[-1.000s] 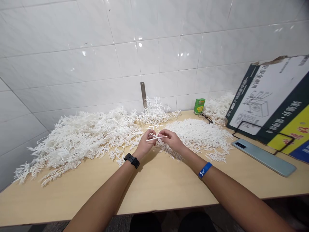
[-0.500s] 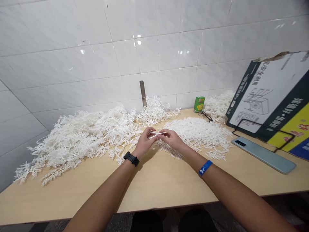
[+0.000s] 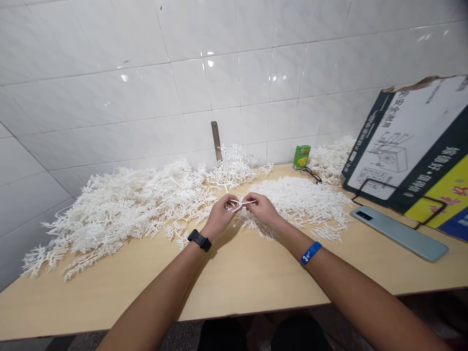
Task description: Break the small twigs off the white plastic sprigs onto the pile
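Note:
Both hands meet above the middle of the table, closed on a thin white branched plastic piece (image 3: 240,203). My left hand (image 3: 219,214), with a black watch on the wrist, pinches its left side. On its right side, the fingers of my right hand (image 3: 262,209) are closed; a blue band circles that forearm. Thin prongs stick out between the fingertips. To the left lies a large heap of white branched plastic pieces (image 3: 135,200). Just beyond my right hand spreads a flatter pile of short white plastic pieces (image 3: 300,202).
A metal strip (image 3: 216,141) leans on the tiled wall behind a small heap. At the back right stand a green box (image 3: 302,157) and dark-framed glasses (image 3: 311,174). A phone (image 3: 400,234), a black wire frame (image 3: 402,191) and a large printed carton (image 3: 405,151) occupy the right side.
My fingertips have drawn slightly apart around the white piece, and its prongs show more plainly between them. The piles look the same.

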A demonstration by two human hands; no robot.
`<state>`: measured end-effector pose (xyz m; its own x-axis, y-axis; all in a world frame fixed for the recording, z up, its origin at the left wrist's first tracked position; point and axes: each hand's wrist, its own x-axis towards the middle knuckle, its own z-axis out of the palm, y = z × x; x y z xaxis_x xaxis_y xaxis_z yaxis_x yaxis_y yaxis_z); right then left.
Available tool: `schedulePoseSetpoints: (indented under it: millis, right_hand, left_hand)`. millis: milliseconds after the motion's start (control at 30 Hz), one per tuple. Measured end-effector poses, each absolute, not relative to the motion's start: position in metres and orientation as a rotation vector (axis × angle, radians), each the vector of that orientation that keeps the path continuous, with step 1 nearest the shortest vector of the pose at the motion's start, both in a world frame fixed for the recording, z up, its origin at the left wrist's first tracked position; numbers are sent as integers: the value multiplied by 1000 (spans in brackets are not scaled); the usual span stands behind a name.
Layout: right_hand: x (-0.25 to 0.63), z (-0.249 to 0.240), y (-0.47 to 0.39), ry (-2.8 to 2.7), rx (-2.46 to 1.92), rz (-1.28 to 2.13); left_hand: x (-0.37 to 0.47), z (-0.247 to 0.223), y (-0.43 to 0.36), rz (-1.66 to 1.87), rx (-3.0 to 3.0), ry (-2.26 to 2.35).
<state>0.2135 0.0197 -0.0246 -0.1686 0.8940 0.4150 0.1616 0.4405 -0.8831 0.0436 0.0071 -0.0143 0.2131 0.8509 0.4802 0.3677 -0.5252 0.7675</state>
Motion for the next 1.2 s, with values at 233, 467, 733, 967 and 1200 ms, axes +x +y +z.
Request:
schedulePoseSetpoints:
  millis: [233, 467, 733, 967, 1200]
  right_hand:
    - [213, -25, 18, -1613, -968, 756]
    - [212, -28, 19, -1628, -964, 729]
    - [211, -23, 16, -1643, -942, 724]
    - [212, -29, 21, -1612, -1056, 596]
    - [240, -28, 36, -1573, -1208, 297]
  left_hand:
    - [44, -13, 8, 1182, 1931, 1095]
    - [45, -13, 9, 1169, 1881, 1154]
    - [42, -14, 11, 1248, 1825, 1192]
    - [44, -17, 12, 1145, 1842, 1163]
    - [40, -19, 15, 1208, 1746, 1179]
